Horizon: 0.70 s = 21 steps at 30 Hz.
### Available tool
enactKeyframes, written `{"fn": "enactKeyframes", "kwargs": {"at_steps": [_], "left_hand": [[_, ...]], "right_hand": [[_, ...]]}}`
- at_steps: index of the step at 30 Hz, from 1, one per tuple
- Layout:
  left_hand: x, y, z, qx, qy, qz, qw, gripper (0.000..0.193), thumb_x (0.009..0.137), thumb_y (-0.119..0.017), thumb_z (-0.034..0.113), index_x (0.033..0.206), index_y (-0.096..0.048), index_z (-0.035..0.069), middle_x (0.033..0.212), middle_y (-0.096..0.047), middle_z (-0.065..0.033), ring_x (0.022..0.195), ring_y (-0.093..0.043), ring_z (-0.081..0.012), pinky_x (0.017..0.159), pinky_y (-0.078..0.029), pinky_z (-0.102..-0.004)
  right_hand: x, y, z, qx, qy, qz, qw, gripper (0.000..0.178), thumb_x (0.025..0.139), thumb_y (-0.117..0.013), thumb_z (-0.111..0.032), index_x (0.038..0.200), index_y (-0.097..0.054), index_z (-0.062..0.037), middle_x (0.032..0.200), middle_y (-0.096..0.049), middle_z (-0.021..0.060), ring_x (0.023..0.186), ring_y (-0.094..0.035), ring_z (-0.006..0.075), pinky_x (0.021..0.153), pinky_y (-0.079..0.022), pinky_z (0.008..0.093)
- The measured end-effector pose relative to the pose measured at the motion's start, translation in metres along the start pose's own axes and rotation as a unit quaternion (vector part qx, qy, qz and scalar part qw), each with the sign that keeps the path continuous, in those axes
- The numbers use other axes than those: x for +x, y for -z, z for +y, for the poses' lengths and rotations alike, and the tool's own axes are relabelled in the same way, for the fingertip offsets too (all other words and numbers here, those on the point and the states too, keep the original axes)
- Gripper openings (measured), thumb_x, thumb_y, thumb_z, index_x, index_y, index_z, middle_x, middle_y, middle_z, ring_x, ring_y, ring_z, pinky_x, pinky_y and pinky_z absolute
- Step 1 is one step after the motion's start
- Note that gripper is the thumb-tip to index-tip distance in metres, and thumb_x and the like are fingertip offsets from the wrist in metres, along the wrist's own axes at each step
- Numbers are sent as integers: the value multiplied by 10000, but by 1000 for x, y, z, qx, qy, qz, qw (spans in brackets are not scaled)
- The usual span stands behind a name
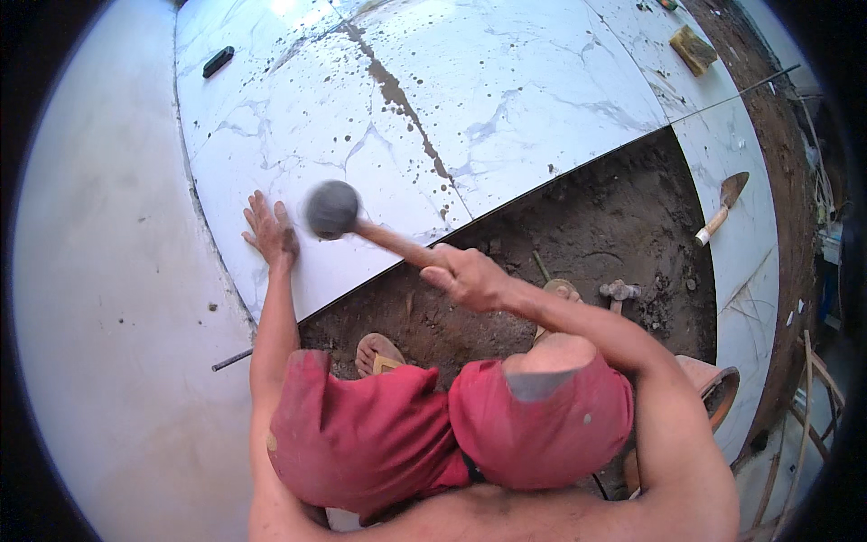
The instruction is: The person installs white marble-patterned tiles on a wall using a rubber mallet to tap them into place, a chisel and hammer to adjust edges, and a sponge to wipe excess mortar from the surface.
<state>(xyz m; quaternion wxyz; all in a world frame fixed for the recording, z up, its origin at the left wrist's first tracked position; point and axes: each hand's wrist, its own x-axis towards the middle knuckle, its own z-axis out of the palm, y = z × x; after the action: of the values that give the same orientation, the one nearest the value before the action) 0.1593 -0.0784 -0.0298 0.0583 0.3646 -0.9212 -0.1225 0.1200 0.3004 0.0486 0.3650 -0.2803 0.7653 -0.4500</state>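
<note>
My right hand [470, 275] is wrapped round the wooden handle of a rubber mallet [332, 210]. The mallet's dark round head, slightly blurred, appears over a white marbled floor tile [316, 266] with grey veins. Whether the head touches the tile I cannot tell. My left hand [271, 232] rests on the same tile near its left edge, fingers spread, holding nothing. Along the near side of the tile runs a straight edge, and below it lies a bed of dark damp mortar or soil [623, 203], where my sandalled feet are.
On the right tiles lie a pointed trowel [733, 191] and a yellowish sponge [693, 50]. A hammer [619, 291] sits in the dark bed, with a bucket [720, 397] nearby. A black object [218, 61] lies far left, beside a pale wall [108, 253]. Mud spatters the far tiles.
</note>
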Motion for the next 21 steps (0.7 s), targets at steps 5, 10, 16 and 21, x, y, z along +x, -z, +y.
{"fn": "enactKeyframes", "kwargs": {"at_steps": [5, 10, 16, 21], "left_hand": [[8, -22, -55, 53, -37, 16, 998, 640, 934, -384, 444, 1470, -252, 120, 1539, -211, -100, 1427, -139, -300, 1101, -38, -601], [11, 24, -31, 39, 21, 17, 999, 628, 938, -357, 439, 1472, -249, 127, 1541, -208, -96, 1426, -142, -310, 1099, -32, -605], [36, 19, -22, 56, 29, 14, 998, 635, 932, -381, 476, 1467, -267, 153, 1534, -234, -81, 1423, -160, -295, 1099, -48, -602], [100, -31, -29, 3, 9, 60, 998, 634, 938, -404, 498, 1462, -277, 165, 1514, -280, -80, 1407, -213, -275, 1086, -123, -603]], "right_hand": [[7, 4, -31, 57, 83, -10, 995, 422, 941, -463, -443, 1028, -526, -34, 806, -594, 247, 779, -591, 440, 677, -451, 485], [18, -1, -39, -2, -28, -30, 999, 457, 933, -457, -457, 1056, -553, -27, 833, -622, 226, 825, -608, 421, 726, -459, 487], [29, 7, -47, 36, -17, 7, 999, 344, 879, -596, -368, 967, -585, -36, 769, -607, 184, 730, -608, 358, 669, -466, 426], [6, 31, -45, -121, -15, -8, 993, 412, 837, -617, -288, 1213, -557, -130, 999, -611, 176, 911, -617, 340, 795, -496, 413]]}}
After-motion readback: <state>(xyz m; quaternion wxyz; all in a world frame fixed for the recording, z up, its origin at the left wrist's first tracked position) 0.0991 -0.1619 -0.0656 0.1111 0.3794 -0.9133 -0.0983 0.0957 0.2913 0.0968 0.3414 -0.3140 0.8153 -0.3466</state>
